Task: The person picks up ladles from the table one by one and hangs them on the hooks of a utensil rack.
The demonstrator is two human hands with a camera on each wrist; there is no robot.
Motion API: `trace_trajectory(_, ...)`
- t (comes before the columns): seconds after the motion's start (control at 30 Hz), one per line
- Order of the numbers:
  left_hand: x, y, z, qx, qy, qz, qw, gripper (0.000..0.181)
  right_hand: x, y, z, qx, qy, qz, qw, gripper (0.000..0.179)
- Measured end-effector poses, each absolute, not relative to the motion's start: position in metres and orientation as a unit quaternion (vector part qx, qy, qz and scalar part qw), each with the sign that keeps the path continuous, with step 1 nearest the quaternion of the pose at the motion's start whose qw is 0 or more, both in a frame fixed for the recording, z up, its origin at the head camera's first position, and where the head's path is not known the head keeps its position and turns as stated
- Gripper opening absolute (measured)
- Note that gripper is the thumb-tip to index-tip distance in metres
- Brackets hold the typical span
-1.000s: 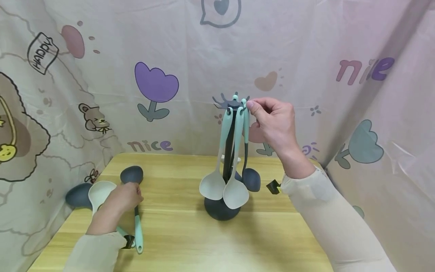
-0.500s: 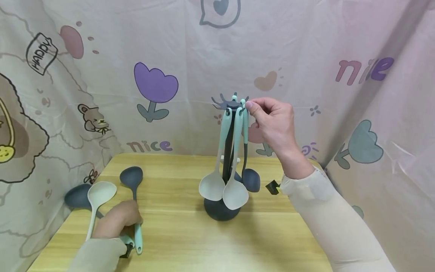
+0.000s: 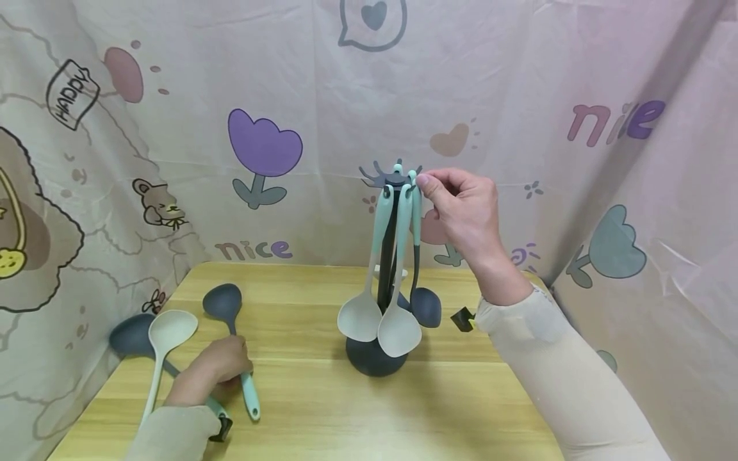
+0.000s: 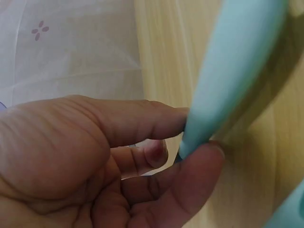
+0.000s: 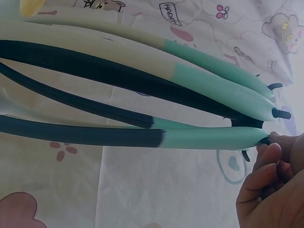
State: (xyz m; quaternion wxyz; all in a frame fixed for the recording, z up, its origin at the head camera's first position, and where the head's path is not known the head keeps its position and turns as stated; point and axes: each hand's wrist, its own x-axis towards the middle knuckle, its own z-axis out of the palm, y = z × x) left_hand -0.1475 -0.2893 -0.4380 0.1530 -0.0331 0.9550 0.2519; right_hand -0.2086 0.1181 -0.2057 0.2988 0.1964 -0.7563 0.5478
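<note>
On the left of the table my left hand [image 3: 221, 363] pinches a dark ladle [image 3: 222, 301] where its grey shaft meets the mint handle [image 4: 232, 66]. Thumb and a finger press that joint from both sides in the left wrist view. My right hand [image 3: 468, 202] is up at the top of a dark utensil stand [image 3: 377, 358]. Its thumb and finger pinch a hook tip there, right at the end of a hanging dark ladle's mint handle [image 5: 213, 138]. Two cream ladles [image 3: 360, 317] hang at the stand's front, that dark ladle [image 3: 425, 307] to their right.
Left of my left hand lie a cream ladle [image 3: 173, 328] and a larger dark utensil [image 3: 132, 334], crossing each other near the table's [image 3: 288, 397] left edge. A printed curtain [image 3: 323, 83] encloses the back and both sides. Several bare hooks [image 3: 371, 174] point left on the stand.
My left hand has moved down from over the dark ladle's neck to its handle joint and taken hold. The handle end has swung right. My right hand stays at the stand.
</note>
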Motion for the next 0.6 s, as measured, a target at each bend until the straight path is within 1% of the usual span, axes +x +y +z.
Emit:
trace_trajectory(0.07,-0.148,-0.288,-0.437,-0.032,0.952,0.268,0.147,0.011,-0.209,0.118,-0.206,0.198,-0.755,0.548,0.300,0.021)
trace_trajectory(0.17,-0.148,-0.287,-0.436,-0.034,0.945,0.294,0.141,0.010,-0.210,0.118,-0.207,0.200,-0.753,0.550,0.301,0.021)
trace_trajectory(0.27,-0.148,-0.286,-0.434,-0.034,0.931,0.332,0.148,0.007,-0.210,0.118,-0.208,0.200,-0.754,0.549,0.300,0.021)
trace_trajectory(0.47,-0.154,-0.287,-0.429,-0.007,0.907,0.396,0.146,0.029,-0.209,0.120,-0.206,0.194,-0.762,0.544,0.294,0.022)
trace_trajectory(0.6,-0.156,-0.288,-0.422,0.031,0.898,0.417,0.135,0.031,-0.209,0.120,-0.205,0.190,-0.764,0.544,0.290,0.023)
